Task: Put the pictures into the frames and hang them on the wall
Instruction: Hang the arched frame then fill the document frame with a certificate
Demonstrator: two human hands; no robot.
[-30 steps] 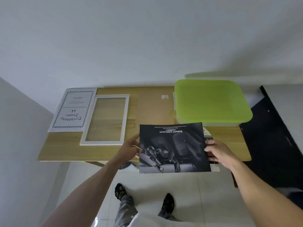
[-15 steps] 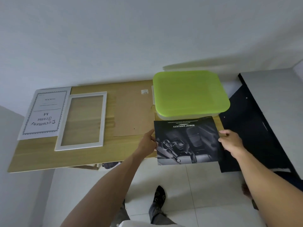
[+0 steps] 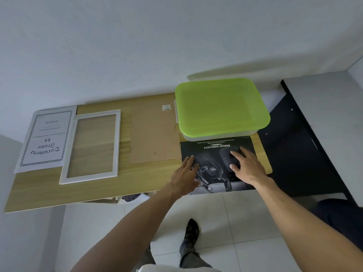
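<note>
Both hands lay flat, fingers spread: left hand (image 3: 186, 173), right hand (image 3: 245, 165) pressed dark picture (image 3: 214, 154) on worktop (image 3: 98, 193) right end, near edge overhanging. Thin, floppy, likely slippery; lift by edges. White frame (image 3: 92, 146) well apart.

— Where are the arms?
— Both bare forearms reach forward from the bottom edge and draw closer together toward the hands.
— The left hand (image 3: 185, 174)?
— Palm down, fingers straight and slightly spread, lying flat.
— And the right hand (image 3: 247, 165)?
— Also palm down, fingers extended and fanned, thumb out toward the left hand. The two hands sit near each other, not touching.
</note>
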